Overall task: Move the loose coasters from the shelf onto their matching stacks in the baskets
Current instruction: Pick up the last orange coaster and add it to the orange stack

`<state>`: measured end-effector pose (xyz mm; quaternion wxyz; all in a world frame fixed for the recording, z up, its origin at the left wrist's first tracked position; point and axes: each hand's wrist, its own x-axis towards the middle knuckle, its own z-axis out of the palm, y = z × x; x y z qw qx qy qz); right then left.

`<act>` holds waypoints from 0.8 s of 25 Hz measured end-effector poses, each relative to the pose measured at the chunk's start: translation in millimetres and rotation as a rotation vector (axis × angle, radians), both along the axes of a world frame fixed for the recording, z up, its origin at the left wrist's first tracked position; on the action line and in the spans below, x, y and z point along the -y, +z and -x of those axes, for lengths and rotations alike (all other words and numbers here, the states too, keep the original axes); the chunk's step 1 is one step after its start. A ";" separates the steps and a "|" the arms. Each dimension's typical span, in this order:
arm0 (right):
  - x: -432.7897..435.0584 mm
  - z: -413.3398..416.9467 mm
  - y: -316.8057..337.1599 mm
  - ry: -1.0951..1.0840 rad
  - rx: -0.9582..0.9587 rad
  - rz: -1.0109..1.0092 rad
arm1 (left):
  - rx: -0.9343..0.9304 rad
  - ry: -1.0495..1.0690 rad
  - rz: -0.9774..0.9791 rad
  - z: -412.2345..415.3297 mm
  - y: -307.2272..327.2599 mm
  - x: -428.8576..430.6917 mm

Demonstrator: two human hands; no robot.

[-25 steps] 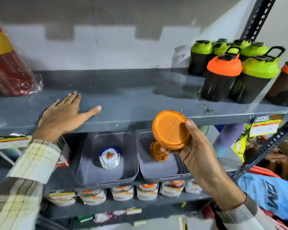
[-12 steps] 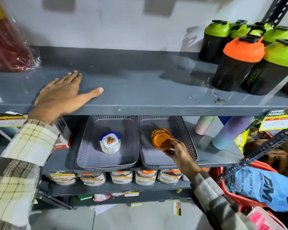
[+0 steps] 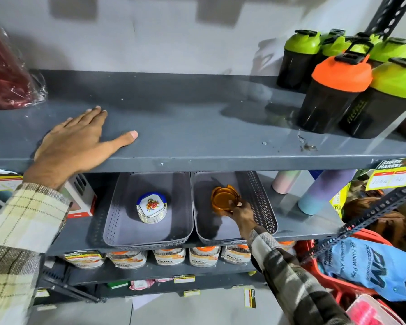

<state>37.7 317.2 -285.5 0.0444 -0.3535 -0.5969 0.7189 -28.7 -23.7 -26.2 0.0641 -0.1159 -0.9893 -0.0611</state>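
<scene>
While the left hand lies spread flat on the upper shelf, the right hand pinches the orange coaster stack in the right basket, just beside its fingertips.

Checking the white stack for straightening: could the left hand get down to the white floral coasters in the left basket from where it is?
Probably yes. The left hand lies flat on the upper shelf, holding nothing. The white floral coasters sit uncovered in the left basket, below and right of it. The hand must first come round the shelf's front edge.

Grey metal shelving, seemingly whitewashed wall
</scene>
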 end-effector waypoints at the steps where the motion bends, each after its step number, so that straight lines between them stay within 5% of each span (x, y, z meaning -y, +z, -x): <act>1: 0.1 0.2 -1.7 0.001 -0.007 -0.032 | -0.005 0.000 0.001 0.5 -0.6 0.2; 4: -0.8 1.9 -6.3 -0.010 0.010 -0.200 | -0.016 0.000 0.003 2.6 -1.6 0.8; 20: -9.7 10.2 -5.4 0.098 0.114 -0.448 | -0.030 0.002 -0.006 5.1 -4.4 1.8</act>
